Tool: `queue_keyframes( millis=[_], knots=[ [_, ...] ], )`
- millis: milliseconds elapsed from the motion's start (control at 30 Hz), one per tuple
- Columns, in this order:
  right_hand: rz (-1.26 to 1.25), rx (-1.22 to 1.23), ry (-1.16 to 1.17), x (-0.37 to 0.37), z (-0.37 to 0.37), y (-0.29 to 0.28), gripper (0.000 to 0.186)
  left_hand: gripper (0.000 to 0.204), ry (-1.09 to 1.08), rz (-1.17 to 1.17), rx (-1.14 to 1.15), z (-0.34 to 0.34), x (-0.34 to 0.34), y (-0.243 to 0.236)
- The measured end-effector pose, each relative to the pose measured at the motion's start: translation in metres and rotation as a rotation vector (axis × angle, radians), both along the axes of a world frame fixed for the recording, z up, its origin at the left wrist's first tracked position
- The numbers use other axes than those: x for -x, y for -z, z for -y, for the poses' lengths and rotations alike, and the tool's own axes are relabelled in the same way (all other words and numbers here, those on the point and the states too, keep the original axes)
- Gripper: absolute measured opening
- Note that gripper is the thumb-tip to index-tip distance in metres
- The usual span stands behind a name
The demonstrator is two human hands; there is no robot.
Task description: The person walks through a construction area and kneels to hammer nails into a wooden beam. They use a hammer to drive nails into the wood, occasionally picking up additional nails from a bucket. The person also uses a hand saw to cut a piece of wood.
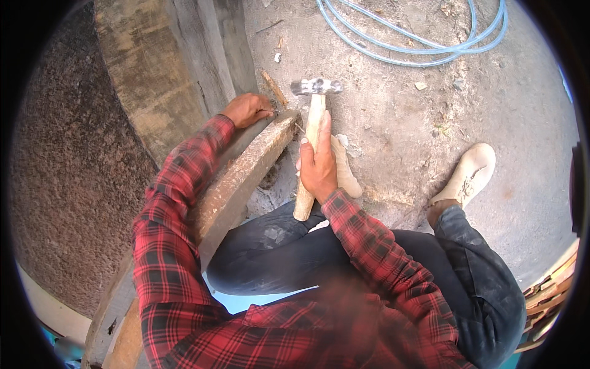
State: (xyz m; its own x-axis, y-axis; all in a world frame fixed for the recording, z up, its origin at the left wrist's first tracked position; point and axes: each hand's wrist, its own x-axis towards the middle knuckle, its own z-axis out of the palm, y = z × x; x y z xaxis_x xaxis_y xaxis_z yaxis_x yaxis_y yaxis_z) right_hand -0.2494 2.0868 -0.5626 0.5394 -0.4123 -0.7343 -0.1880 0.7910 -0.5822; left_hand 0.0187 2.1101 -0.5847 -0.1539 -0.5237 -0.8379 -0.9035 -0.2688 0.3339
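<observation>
A wooden beam [249, 169] slants from lower left to mid-frame. There the right hand [318, 169] holds a hammer [316, 114] in its fingers (one straight along the handle). Farther up, left of centre, the left hand [247, 111] curls beside the beam's end; I cannot tell what its fingers hold. A blue hose [430, 63] loops upper right.

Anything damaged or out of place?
Nothing major. The wooden beam by the left hand is scuffed and patchy on top, suggesting wear; a stray-looking wood sliver lies beyond that hand. The hammer in the right hand shows no obvious break.
</observation>
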Motion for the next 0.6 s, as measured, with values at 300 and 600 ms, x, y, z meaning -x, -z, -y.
queue_keyframes(
  millis=[300, 600],
  knots=[
    [0.044, 0.006, -0.261, 0.001, -0.041, 0.007, 0.072, 0.015, 0.073, -0.013, 0.023, -0.004, -0.007, 0.001],
    [0.0, -0.047, 0.011, -0.008, -0.036, -0.016, 0.073, 0.017, 0.017, -0.045, -0.062, 0.001, -0.01, 0.0]
  ],
)
